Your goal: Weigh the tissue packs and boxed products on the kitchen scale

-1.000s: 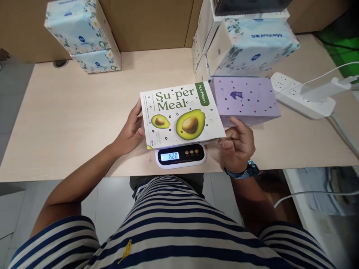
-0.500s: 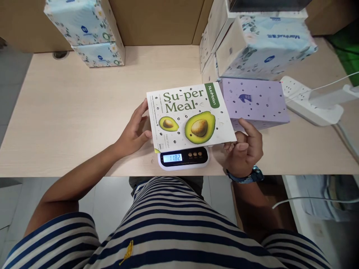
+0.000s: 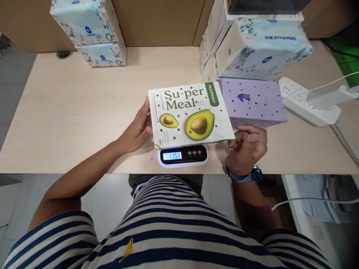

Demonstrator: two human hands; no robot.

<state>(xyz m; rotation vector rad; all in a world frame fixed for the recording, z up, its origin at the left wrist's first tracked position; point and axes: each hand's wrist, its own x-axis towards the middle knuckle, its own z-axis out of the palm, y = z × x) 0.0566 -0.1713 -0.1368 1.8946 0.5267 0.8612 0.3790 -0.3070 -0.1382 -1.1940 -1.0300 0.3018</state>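
A white "Su-per Meal" box (image 3: 190, 112) with avocado pictures lies flat on a small white digital scale (image 3: 183, 156) at the desk's near edge; the lit display reads about 1153. My left hand (image 3: 137, 130) rests with spread fingers against the box's left edge. My right hand (image 3: 246, 147) is curled at the box's right front corner, fingertips touching it. Whether either hand grips the box I cannot tell.
A lilac box (image 3: 252, 102) lies right of the white box. Stacked floral tissue packs stand at the back left (image 3: 92, 31) and back right (image 3: 260, 45). A white power strip (image 3: 308, 102) with cables sits far right. Light wooden desk (image 3: 70, 112).
The box has settled flatter on the scale. The reading went from 820 to 1182 to 1153. My right hand curled in at the corner; the view shifted slightly.
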